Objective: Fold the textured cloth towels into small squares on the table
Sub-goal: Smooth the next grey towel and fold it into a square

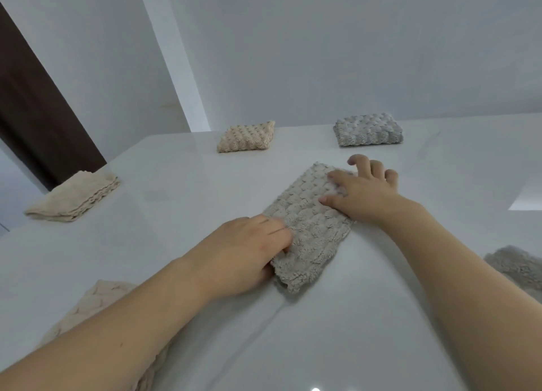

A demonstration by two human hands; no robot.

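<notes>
A grey-beige textured towel point(308, 229), folded into a long strip, lies in the middle of the white table point(176, 185). My left hand point(243, 252) grips its near left edge, fingers curled into the cloth. At the strip's far right end my right hand point(360, 194) presses down, thumb and forefinger on the cloth and the other fingers spread past its edge. Two towels folded into small squares sit at the back: a cream one point(246, 137) and a grey-blue one point(368, 129).
A folded beige towel point(73, 197) lies near the table's left edge. An unfolded cream towel point(96, 305) sits under my left forearm at the front left. Another grey towel point(513, 267) shows at the right edge. A white wall stands behind the table.
</notes>
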